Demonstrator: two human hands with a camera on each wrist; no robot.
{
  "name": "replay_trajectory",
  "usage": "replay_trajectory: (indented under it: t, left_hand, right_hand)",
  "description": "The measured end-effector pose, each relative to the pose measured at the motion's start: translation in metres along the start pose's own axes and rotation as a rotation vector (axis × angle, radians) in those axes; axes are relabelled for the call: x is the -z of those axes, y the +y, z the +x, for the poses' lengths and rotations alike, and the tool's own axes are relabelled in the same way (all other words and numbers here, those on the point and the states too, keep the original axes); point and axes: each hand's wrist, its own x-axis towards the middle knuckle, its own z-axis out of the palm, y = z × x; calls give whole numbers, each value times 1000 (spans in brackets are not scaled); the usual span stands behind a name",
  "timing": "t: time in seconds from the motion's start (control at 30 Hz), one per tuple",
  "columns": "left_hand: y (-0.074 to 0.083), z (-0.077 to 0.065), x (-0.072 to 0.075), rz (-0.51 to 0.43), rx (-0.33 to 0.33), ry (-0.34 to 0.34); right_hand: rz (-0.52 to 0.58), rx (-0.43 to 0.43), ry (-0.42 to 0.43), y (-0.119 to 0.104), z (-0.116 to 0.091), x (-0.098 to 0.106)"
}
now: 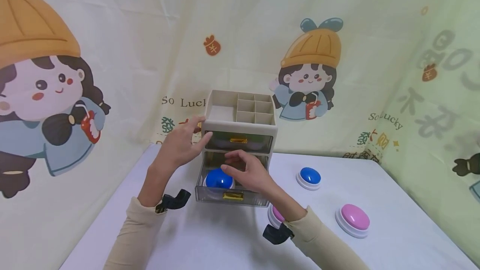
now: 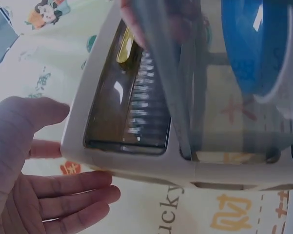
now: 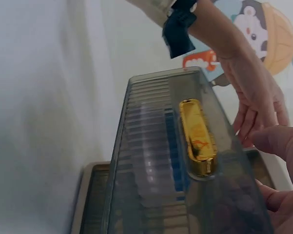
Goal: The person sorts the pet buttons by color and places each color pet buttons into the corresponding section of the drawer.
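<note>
A cream desktop cabinet (image 1: 240,127) has its smoked clear lower drawer (image 1: 213,196) pulled out. Inside this drawer, toward its left, sits a blue push button (image 1: 218,178) on a white base. My left hand (image 1: 179,145) is at the cabinet's upper left side, fingers spread; in the left wrist view, the left hand (image 2: 34,195) has its fingertips right at the cabinet's side edge. Over the drawer is my right hand (image 1: 250,173), fingers loosely bent and holding nothing, thumb close to the blue button. The closed upper drawer (image 1: 255,144) has a gold handle.
On the white table (image 1: 210,241), right of the cabinet, stand another blue button (image 1: 310,176) and a pink button (image 1: 354,218). A second pink button (image 1: 276,215) is partly hidden by my right forearm. The cabinet top holds open compartments. A printed curtain (image 1: 240,20) hangs behind.
</note>
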Motion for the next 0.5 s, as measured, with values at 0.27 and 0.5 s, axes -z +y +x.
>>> replay_trajectory:
  t: [0.27,0.5]
  left_hand:
    - [13,-2,-5,86,-21,-40]
    - [10,0,-7,52,-17,3]
  right_hand:
    - [87,-16,120,-4,-23,20]
    - [107,-12,183,-6,-53,42]
